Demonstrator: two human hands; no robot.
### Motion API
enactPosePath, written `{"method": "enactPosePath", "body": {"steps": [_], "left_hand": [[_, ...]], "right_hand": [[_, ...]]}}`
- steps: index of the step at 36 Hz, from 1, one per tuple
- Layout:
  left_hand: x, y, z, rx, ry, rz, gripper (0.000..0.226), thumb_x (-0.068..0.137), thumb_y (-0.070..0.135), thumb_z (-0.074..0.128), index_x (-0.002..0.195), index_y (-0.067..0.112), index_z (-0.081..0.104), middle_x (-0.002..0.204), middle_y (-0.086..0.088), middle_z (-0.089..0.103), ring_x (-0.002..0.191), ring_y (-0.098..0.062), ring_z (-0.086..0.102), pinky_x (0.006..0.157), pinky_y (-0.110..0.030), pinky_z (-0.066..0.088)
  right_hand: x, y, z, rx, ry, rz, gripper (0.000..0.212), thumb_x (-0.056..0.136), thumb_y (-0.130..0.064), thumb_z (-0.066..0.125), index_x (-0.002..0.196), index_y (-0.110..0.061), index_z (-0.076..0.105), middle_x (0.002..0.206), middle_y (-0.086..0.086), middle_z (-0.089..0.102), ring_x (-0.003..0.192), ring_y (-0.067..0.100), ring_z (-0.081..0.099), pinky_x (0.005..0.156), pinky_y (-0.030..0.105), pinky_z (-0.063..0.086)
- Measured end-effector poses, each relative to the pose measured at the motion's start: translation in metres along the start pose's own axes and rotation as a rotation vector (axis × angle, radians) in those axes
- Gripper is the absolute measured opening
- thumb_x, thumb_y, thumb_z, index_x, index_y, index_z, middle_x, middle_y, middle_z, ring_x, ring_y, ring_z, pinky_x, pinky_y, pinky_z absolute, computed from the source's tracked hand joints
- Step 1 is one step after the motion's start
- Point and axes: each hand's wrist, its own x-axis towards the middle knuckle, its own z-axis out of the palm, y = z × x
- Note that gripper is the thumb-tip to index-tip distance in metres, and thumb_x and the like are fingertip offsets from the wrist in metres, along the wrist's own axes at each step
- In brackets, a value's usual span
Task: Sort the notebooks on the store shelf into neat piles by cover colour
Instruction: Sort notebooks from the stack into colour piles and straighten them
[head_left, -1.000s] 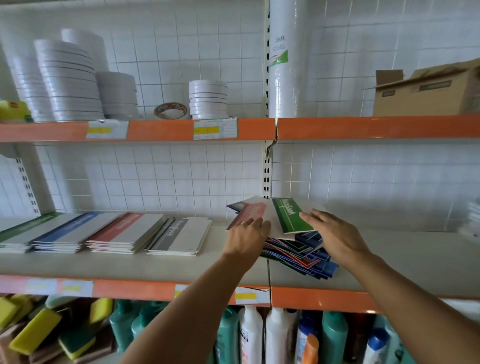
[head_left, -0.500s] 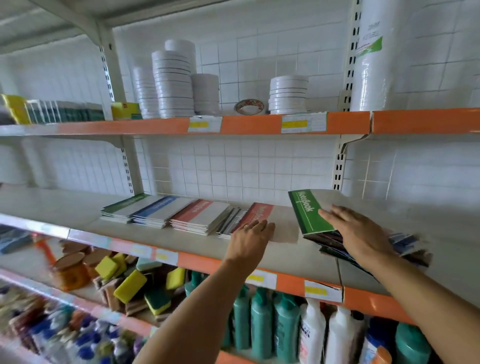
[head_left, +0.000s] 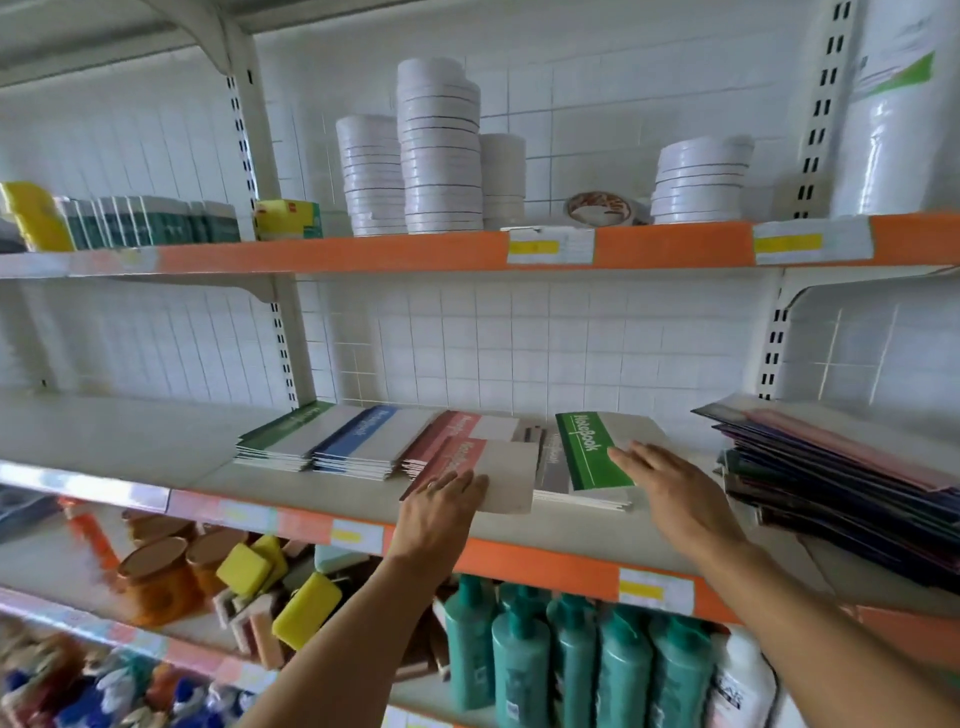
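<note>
So, left hand (head_left: 441, 506) rests flat, fingers straight, on the red-striped paper notebook (head_left: 485, 475); right hand (head_left: 670, 486), fingers straight too, lies on the green-striped paper notebook (head_left: 592, 449).

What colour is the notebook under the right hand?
Green band, grey cover, on the notebook in the head view.

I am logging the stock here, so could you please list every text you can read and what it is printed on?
"NoteBook": green notebook under the right hand.
Sorted piles' cover titles: too blurred to read.
Red notebook at the left hand: blurred.
Shelf price labels: unreadable.
Bottle labels: too small.
</note>
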Motion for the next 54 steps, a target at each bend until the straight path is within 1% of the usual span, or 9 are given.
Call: {"method": "enactPosePath", "body": {"steps": [7, 18, 23, 27, 31, 35, 39, 49, 54], "left_hand": [[0.005, -0.033, 0.009, -0.01, -0.005, 0.037, 0.047, 0.068, 0.018, 0.031, 0.079, 0.022, 0.077, 0.075, 0.005, 0.073, 0.065, -0.013, 0.071, 0.047, -0.022, 0.052], [0.04, -0.058, 0.05, -0.012, -0.007, -0.008, 0.03, 0.06, 0.011, 0.06, 0.084, 0.019, 0.076, 0.078, 0.003, 0.073, 0.067, -0.016, 0.071, 0.048, -0.022, 0.052], [0.054, -0.067, 0.069, -0.023, -0.168, -0.072, 0.045, 0.102, 0.014, 0.029, 0.146, 0.022, 0.037, 0.151, 0.0, 0.037, 0.139, -0.018, 0.034, 0.107, -0.027, 0.03], [0.064, -0.078, 0.08, -0.108, -0.092, -0.047, 0.04, 0.083, 0.008, 0.044, 0.108, 0.021, 0.072, 0.109, 0.0, 0.071, 0.098, -0.015, 0.069, 0.072, -0.023, 0.054], [0.072, -0.093, 0.096, -0.033, -0.092, 0.027, 0.043, 0.07, 0.014, 0.035, 0.081, 0.024, 0.076, 0.078, 0.008, 0.073, 0.068, -0.011, 0.07, 0.046, -0.019, 0.05], [0.08, -0.105, 0.109, -0.104, -0.094, 0.045, 0.042, 0.079, 0.011, 0.041, 0.105, 0.022, 0.072, 0.095, 0.004, 0.073, 0.088, -0.015, 0.071, 0.061, -0.023, 0.054], [0.086, -0.117, 0.121, -0.144, -0.274, 0.068, 0.056, 0.1, 0.045, 0.037, 0.15, 0.023, 0.024, 0.148, 0.0, 0.04, 0.139, -0.021, 0.033, 0.103, -0.035, 0.037], [0.092, -0.15, 0.127, -0.137, -0.222, 0.189, 0.066, 0.095, 0.062, 0.027, 0.147, 0.022, 0.027, 0.148, -0.003, 0.039, 0.136, -0.023, 0.035, 0.104, -0.035, 0.034], [0.081, -0.171, 0.119, -0.166, -0.133, 0.145, 0.054, 0.097, 0.057, 0.029, 0.137, 0.022, 0.039, 0.14, -0.001, 0.047, 0.127, -0.02, 0.045, 0.101, -0.032, 0.037]], "right_hand": [[0.017, -0.03, -0.006, 0.026, -0.222, 0.092, 0.076, 0.091, 0.012, 0.033, 0.153, -0.027, 0.014, 0.159, -0.001, 0.018, 0.143, 0.013, 0.024, 0.111, 0.023, 0.026], [0.057, -0.047, 0.037, 0.157, -0.189, 0.1, 0.069, 0.094, 0.006, 0.03, 0.152, -0.027, 0.015, 0.158, -0.001, 0.021, 0.143, 0.013, 0.026, 0.109, 0.023, 0.028], [0.07, -0.048, 0.073, 0.19, -0.112, 0.079, 0.067, 0.082, 0.016, 0.043, 0.141, -0.015, 0.046, 0.142, 0.012, 0.049, 0.128, 0.029, 0.049, 0.098, 0.037, 0.045], [0.084, -0.05, 0.088, 0.129, -0.103, 0.098, 0.077, 0.045, 0.026, 0.072, 0.113, -0.011, 0.071, 0.107, 0.015, 0.07, 0.09, 0.031, 0.07, 0.065, 0.038, 0.058], [0.096, -0.054, 0.096, 0.075, -0.073, 0.111, 0.084, 0.039, 0.029, 0.071, 0.114, -0.01, 0.07, 0.108, 0.014, 0.07, 0.091, 0.031, 0.07, 0.065, 0.039, 0.058], [0.104, -0.065, 0.1, 0.094, -0.018, 0.154, 0.078, 0.064, 0.027, 0.059, 0.132, -0.011, 0.057, 0.132, 0.015, 0.058, 0.117, 0.034, 0.059, 0.088, 0.044, 0.052], [0.112, -0.074, 0.099, 0.129, -0.103, 0.215, 0.074, 0.08, 0.02, 0.046, 0.144, -0.017, 0.041, 0.148, 0.009, 0.041, 0.134, 0.027, 0.043, 0.105, 0.038, 0.04], [0.116, -0.111, 0.105, 0.025, -0.024, 0.295, 0.075, 0.047, 0.028, 0.07, 0.114, -0.006, 0.069, 0.108, 0.02, 0.069, 0.091, 0.037, 0.07, 0.069, 0.045, 0.057], [0.116, -0.129, 0.098, 0.046, -0.005, 0.259, 0.071, 0.061, 0.024, 0.064, 0.124, -0.009, 0.064, 0.12, 0.018, 0.065, 0.105, 0.035, 0.065, 0.082, 0.043, 0.055]]}}
